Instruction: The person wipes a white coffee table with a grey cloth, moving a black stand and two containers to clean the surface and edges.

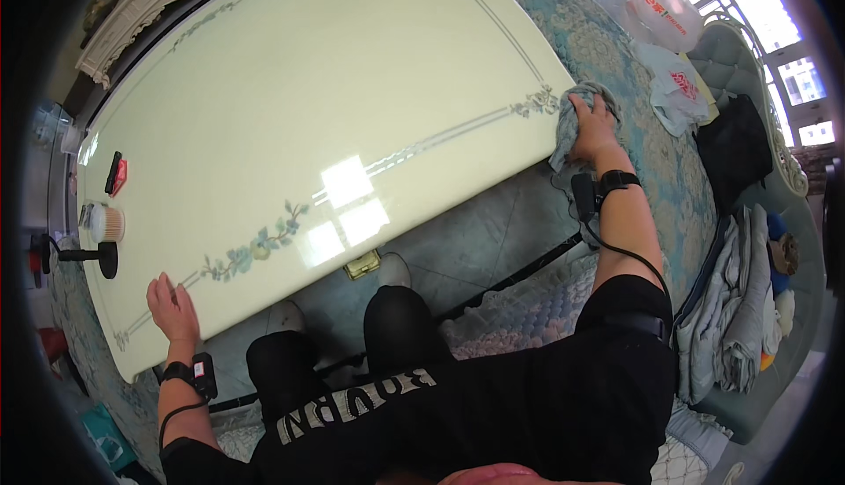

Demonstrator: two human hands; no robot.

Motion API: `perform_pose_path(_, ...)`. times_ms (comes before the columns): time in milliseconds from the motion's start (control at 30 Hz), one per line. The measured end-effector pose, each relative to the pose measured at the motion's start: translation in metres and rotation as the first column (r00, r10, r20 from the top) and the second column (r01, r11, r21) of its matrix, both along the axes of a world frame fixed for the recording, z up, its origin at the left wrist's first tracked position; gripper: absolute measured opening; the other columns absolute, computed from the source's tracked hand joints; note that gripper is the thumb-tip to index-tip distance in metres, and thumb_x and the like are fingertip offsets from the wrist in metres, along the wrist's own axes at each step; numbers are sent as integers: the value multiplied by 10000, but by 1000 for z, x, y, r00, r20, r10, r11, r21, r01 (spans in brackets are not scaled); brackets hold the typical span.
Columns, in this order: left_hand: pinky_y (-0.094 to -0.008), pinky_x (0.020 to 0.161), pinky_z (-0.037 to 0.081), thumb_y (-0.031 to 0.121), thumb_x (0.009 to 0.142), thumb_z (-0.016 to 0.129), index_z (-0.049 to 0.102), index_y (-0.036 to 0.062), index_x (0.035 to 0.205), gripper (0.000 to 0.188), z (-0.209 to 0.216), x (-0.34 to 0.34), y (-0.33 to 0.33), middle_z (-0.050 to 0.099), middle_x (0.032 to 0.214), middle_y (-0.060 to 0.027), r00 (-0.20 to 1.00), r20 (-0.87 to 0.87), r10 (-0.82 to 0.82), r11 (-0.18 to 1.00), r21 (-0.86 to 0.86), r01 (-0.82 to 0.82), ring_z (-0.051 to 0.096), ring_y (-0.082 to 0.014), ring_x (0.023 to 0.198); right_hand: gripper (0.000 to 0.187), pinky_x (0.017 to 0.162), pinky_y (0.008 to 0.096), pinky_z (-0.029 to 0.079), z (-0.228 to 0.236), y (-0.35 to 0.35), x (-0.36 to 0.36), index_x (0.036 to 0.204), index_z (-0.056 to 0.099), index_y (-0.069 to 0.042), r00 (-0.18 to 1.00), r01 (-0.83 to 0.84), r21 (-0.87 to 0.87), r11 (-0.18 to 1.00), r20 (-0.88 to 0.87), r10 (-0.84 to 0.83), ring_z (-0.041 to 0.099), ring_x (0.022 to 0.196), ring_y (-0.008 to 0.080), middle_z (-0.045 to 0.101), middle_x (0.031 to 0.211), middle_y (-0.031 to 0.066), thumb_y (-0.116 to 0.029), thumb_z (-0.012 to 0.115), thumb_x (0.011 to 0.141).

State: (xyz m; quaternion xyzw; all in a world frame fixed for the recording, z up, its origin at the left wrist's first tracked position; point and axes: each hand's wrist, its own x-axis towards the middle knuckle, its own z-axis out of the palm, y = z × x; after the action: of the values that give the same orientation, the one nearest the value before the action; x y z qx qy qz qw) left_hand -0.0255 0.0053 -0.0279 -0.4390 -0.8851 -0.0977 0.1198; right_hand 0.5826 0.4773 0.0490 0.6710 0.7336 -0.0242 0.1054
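A pale cream tabletop point(264, 106) with grey floral trim stretches out in front of me, its surface glossy with window reflections. At its right corner my right hand point(594, 133) presses a crumpled grey-green cloth point(565, 143) against the edge, fingers bent over it; part of the cloth is hidden under the hand. My left hand point(173, 309) rests flat near the table's front left edge, fingers stretched out and holding nothing. Close to it are a round container of cotton swabs point(107, 223) and a black stand with a round base point(106, 260).
A small black item point(114, 172) lies on a red packet point(121, 179) at the table's left. Patterned blue-green sofas flank the table. White plastic bags point(664, 18), a dark cloth point(735, 142) and folded grey clothes point(735, 296) lie at right. My knees are below the front edge.
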Motion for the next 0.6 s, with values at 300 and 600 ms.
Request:
perform_pose_path(300, -443, 979, 391, 193, 881, 556, 495, 52, 1260, 409, -2, -1, 1, 442, 1288, -224, 1000, -18, 5, 1000, -16, -5, 453, -382, 1169, 792, 955, 422, 440, -31, -20, 22, 1406, 244, -66, 894, 328, 105, 939, -355, -272, 529, 1140, 412, 545, 1187, 304, -174, 676, 751)
perform_pose_path(600, -430, 982, 387, 217, 882, 556, 495, 47, 1256, 415, -6, 3, 3, 452, 1281, -218, 999, -25, 20, 1000, 2, -20, 457, -373, 1164, 835, 935, 423, 448, -52, -72, -34, 1387, 91, 84, 945, 185, 37, 982, -281, -168, 569, 1057, 430, 562, 1114, 344, -139, 621, 782)
